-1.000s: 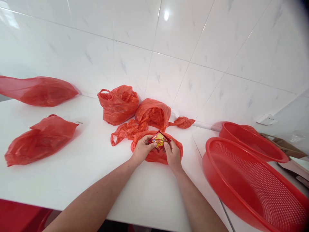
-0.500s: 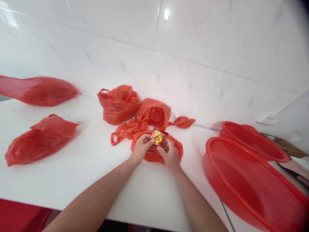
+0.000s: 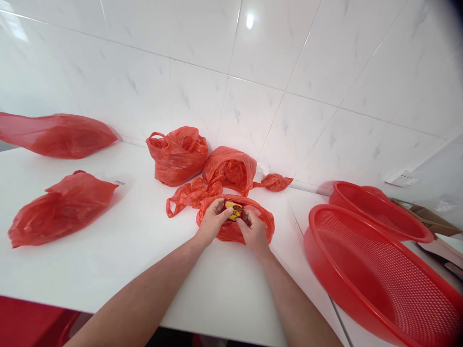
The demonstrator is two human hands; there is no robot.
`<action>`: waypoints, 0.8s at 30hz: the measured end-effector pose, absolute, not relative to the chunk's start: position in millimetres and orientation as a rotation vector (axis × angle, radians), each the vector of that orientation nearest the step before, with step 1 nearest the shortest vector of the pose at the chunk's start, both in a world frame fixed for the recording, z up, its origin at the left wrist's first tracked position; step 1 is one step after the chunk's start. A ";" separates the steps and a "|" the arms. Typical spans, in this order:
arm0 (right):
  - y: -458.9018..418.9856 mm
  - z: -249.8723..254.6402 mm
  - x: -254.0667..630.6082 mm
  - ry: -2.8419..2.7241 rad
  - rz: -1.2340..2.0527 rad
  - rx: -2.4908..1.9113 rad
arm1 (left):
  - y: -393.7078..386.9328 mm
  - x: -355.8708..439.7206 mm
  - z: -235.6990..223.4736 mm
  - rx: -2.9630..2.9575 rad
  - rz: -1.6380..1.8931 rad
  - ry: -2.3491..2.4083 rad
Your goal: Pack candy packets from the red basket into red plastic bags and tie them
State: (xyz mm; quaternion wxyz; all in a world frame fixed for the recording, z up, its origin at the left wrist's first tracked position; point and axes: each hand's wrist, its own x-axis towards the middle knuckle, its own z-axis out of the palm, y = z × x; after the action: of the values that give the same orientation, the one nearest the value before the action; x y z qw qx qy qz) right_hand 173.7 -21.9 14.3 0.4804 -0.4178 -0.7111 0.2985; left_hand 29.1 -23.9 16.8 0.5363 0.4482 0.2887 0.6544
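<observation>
A small yellow and dark red snack packet (image 3: 233, 210) is pinched between my two hands, its printed face turned up toward me. My left hand (image 3: 212, 220) grips its left side, thumb on the front. On the right edge, my right hand (image 3: 254, 230) holds it with thumb and fingers. Directly beneath lies an opened red plastic bag (image 3: 231, 234), partly covered by my hands; what is inside it cannot be made out. Just behind are a crumpled red bag (image 3: 193, 193) and a fuller red bag (image 3: 231, 166) with its mouth facing me.
Another red bag (image 3: 177, 156) stands by the tiled wall, with a small knotted one (image 3: 276, 182) farther right. Two red bags (image 3: 65, 207) lie at the left. Red plastic baskets (image 3: 347, 260) crowd the right side, near a wall socket (image 3: 401, 178). The white table (image 3: 144, 270) ends in front of me.
The packet has tilted and dropped slightly, so its face looks shorter and less of its red border shows. Both hands keep their hold; the bags and baskets stay put.
</observation>
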 end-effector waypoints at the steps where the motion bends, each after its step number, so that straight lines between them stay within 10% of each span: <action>1: -21.7 13.4 173.8 -1.736 0.732 -1.016 | -24.1 28.9 17.7 1.068 1.567 0.685; 24: -19.9 9.6 174.9 -1.773 0.724 -1.029 | -21.0 16.6 17.2 1.073 1.618 0.975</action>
State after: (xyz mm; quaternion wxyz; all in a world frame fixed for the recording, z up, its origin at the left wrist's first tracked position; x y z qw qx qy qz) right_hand 174.9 -19.9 9.6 0.4648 -0.4191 -0.7220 0.2950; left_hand 16.6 -21.0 17.2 0.4655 0.4372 0.3973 0.6590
